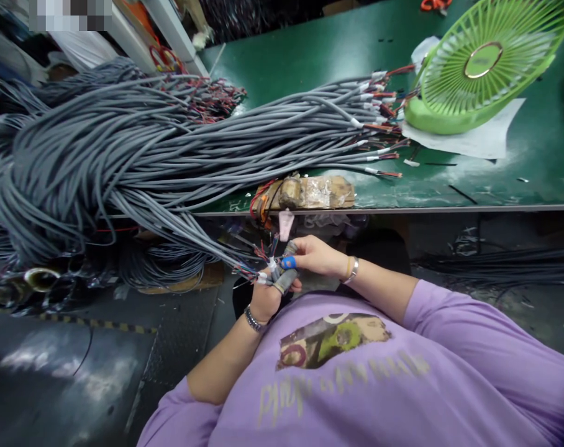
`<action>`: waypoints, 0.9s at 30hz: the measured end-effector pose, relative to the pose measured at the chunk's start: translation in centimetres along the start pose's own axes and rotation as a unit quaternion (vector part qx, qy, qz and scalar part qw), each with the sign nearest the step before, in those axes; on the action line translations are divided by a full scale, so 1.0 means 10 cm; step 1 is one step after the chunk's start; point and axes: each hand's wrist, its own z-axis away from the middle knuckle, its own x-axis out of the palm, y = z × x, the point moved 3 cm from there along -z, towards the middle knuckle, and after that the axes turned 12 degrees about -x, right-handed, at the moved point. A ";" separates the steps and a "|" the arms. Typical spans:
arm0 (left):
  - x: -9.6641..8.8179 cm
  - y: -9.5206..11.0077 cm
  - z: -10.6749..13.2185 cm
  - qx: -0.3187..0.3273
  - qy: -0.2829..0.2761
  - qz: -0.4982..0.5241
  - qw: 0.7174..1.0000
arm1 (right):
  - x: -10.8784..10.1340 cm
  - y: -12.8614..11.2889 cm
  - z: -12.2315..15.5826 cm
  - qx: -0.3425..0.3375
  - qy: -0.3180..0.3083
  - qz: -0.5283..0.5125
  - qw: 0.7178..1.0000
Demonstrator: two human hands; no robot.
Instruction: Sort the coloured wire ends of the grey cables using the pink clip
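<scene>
Grey cables (189, 228), loose group: ends at the person's hands, in front of the lilac shirt (356, 397) and just below the near table edge. Left forearm reaches forward and inward from the lower left, dark bracelet (253, 318) at the wrist; left hand (266, 301) has its fingers curled and clamped on the cable ends. Right forearm comes in from the right, wrist roughly level, pale bracelet (354, 269); right hand (322, 254) meets the left, thumb and forefinger bent close together, blue band (289, 262) on one digit. Cannot tell what, if anything, sits between the right fingertips. Cable ends with white sleeves (262, 278) and fanned thin wires project on the left side of the fingers; cable lengths run from there up and leftward to the table (282, 62). Along its near edge: taped wooden block (338, 191), pink piece (286, 225) hanging just beneath. Behind the block, large cable bundle (170, 155) lies across the green surface, wire ends pointing right, close to white paper (487, 144) and green fan (482, 62). Farther back on the left, second cluster of wire ends (212, 102); at the far edge, orange object (435, 5).
</scene>
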 end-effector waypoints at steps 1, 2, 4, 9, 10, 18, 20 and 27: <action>0.00 0.00 0.00 0.004 0.012 0.018 1.000 | -0.01 0.02 -0.03 0.005 0.011 0.009 1.000; 0.01 0.01 0.00 0.008 0.029 0.044 0.999 | -0.02 0.04 -0.05 0.009 0.028 0.015 0.999; 0.02 0.05 -0.01 0.014 0.068 0.103 0.992 | -0.04 0.10 -0.08 0.018 0.069 0.002 0.997; 0.02 0.13 -0.03 0.020 0.119 0.186 0.975 | -0.06 0.19 0.00 0.039 0.066 -0.123 0.990; 0.02 0.14 -0.03 0.023 0.119 0.190 0.974 | -0.05 0.20 0.02 0.042 0.052 -0.135 0.989; 0.04 0.06 0.00 0.027 0.109 0.140 0.984 | 0.04 0.14 0.00 0.032 0.047 -0.101 0.993; 0.03 0.02 -0.01 0.021 0.105 0.126 0.986 | 0.07 0.13 -0.03 0.032 0.020 -0.091 0.995; 0.01 0.01 -0.02 0.029 0.123 0.156 0.980 | 0.09 0.14 0.03 -0.003 0.062 -0.074 0.995</action>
